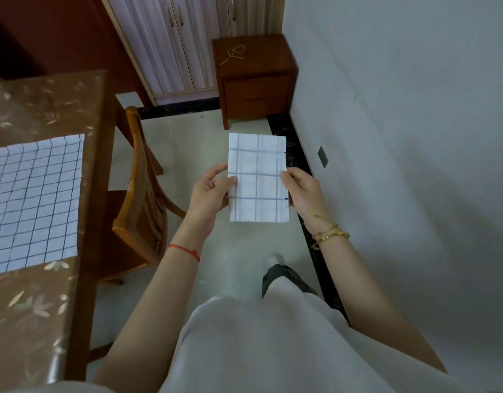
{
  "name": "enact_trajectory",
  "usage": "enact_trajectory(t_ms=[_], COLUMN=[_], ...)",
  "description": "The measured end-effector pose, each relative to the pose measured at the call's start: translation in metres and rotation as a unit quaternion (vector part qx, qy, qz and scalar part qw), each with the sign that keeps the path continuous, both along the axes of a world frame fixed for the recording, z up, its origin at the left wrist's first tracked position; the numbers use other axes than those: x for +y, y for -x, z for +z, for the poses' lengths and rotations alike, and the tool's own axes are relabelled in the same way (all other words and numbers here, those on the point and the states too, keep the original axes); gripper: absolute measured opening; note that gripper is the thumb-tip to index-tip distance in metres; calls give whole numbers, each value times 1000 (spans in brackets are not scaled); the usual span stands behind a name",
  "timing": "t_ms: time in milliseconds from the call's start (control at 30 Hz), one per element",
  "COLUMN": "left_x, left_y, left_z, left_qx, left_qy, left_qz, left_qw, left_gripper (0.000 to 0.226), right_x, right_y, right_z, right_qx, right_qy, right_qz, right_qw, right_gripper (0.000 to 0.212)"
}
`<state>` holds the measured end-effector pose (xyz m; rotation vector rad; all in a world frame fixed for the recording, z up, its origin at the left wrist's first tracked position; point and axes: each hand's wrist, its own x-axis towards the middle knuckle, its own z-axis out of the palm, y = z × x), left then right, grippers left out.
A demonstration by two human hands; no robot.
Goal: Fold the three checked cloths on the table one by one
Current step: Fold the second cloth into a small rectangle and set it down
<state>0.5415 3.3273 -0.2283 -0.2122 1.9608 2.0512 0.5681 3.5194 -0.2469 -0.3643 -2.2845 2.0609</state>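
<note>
A folded white cloth with blue checks point(257, 177) hangs upright in the air over the floor, to the right of the table. My left hand point(212, 191) pinches its left edge, thumb in front. My right hand point(302, 191) pinches its right edge. A second checked cloth point(34, 199) lies spread flat on the brown table point(32, 307) at the left, partly cut off by the frame edge. No third cloth is in view.
A wooden chair point(142, 211) is tucked at the table's right side. A brown nightstand point(253, 80) with a yellow cord point(233, 53) on top stands against the far wall. A grey wall point(414, 137) runs along the right.
</note>
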Motion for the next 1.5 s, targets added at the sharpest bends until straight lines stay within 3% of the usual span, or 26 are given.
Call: enact_trajectory(t_ms=[500, 700, 1133, 1500], left_x=[44, 45, -23, -123], left_y=[231, 307, 488, 654], left_z=[6, 4, -8, 5], left_qx=[0, 2, 4, 11], left_qy=[-22, -32, -24, -24], left_qz=[103, 150, 243, 254], left_qw=[994, 988, 970, 967], left_gripper=[33, 46, 34, 37], right_x=[44, 45, -34, -137], right_y=[270, 371, 575, 751], right_z=[9, 9, 11, 18], right_qx=[14, 20, 11, 13], right_qy=[-38, -48, -25, -27], right_qz=[96, 151, 229, 253], right_qw=[995, 987, 973, 967], right_gripper=[37, 45, 43, 29])
